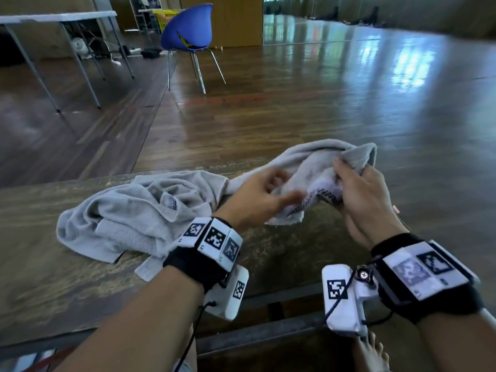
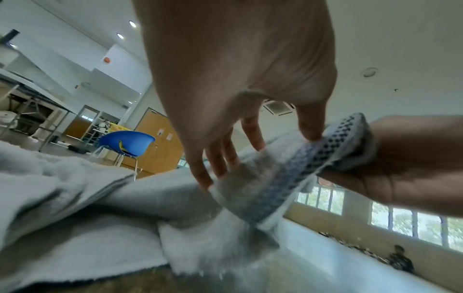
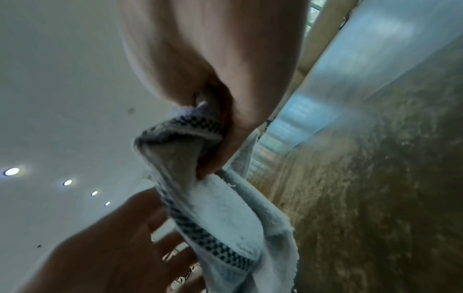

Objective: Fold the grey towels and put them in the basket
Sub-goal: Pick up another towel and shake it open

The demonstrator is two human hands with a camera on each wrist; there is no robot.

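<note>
My right hand [image 1: 357, 183] grips a bunched grey towel [image 1: 308, 162] with a checkered band and holds it above the wooden table [image 1: 40, 277]. In the right wrist view its fingers [image 3: 225, 146] are curled round the band. My left hand [image 1: 287, 189] reaches in from the left. Its thumb [image 2: 310, 132] sits on the band and its fingers lie behind the fold, a light pinch. The towel trails down left into a crumpled grey heap [image 1: 128, 218] on the table. Whether that heap is a second towel I cannot tell.
Beyond the table's far edge is polished wood floor. A blue chair [image 1: 188, 28] stands at the back, with a yellow basket-like crate [image 1: 163, 14] behind it and a folding table [image 1: 53, 17] at far left. My bare foot [image 1: 373, 353] shows under the table's near edge.
</note>
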